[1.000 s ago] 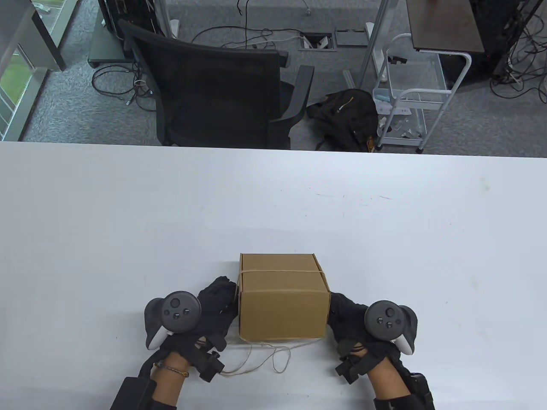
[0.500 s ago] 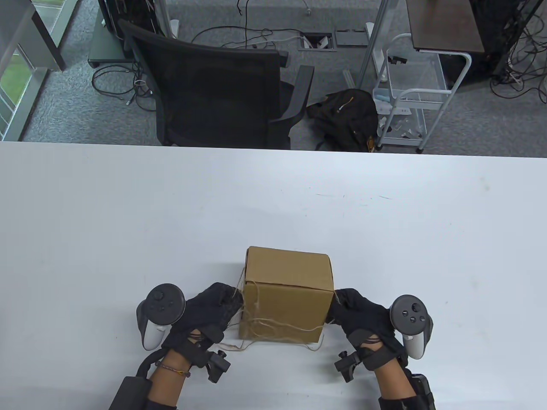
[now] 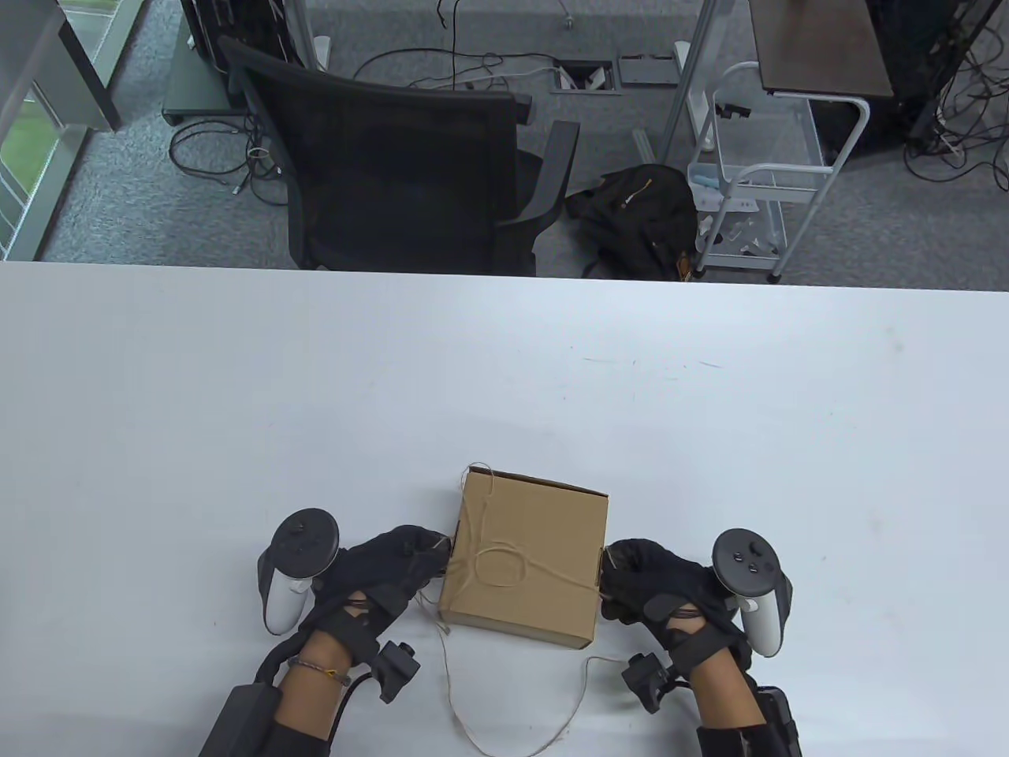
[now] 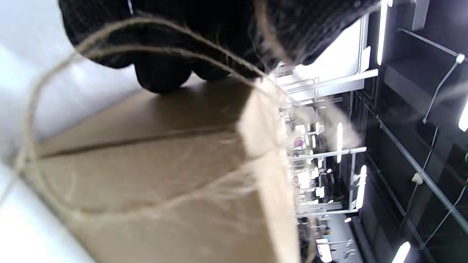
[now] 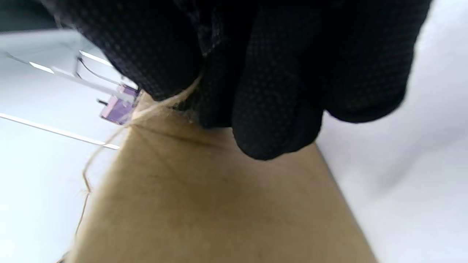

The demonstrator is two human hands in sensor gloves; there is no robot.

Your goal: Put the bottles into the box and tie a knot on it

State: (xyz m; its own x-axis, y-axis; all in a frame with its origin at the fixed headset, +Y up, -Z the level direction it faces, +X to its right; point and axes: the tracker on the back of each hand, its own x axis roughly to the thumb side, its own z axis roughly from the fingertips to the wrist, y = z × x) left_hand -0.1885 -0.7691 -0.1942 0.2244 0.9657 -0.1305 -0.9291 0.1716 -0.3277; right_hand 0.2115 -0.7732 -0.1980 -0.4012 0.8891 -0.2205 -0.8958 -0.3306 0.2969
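Box (image 3: 524, 564) closed, sitting near the front edge of the table (image 3: 236, 394), about mid-width. No bottles in view; presumably inside, cannot confirm.

Twine (image 3: 498, 564) crosses the upper face with one loose open loop near the middle; not yet pulled into a knot. Two free tails trail off toward the front edge of the table.

Left hand (image 3: 386, 564) against the box's left side, fingers curled on it. The left wrist view shows fingertips (image 4: 161, 75) on the cardboard and strands passing under the glove; whether they pinch the twine, cannot tell.

Right hand (image 3: 654, 579) on the right side, fingers (image 5: 278, 109) curled, twine pinched between them at the box edge.

Risks, as I judge them:
- Loop is slack. If either hand lets go before tension is taken up, the wrap likely slides off a corner.
- Uneven pull from one side could drag or tip the box, since it is held only by its sides.
- Loose tails may snag under the box or on the wrist gear.
- Tightening the loop off-centre would leave the knot at an edge, where it slips.
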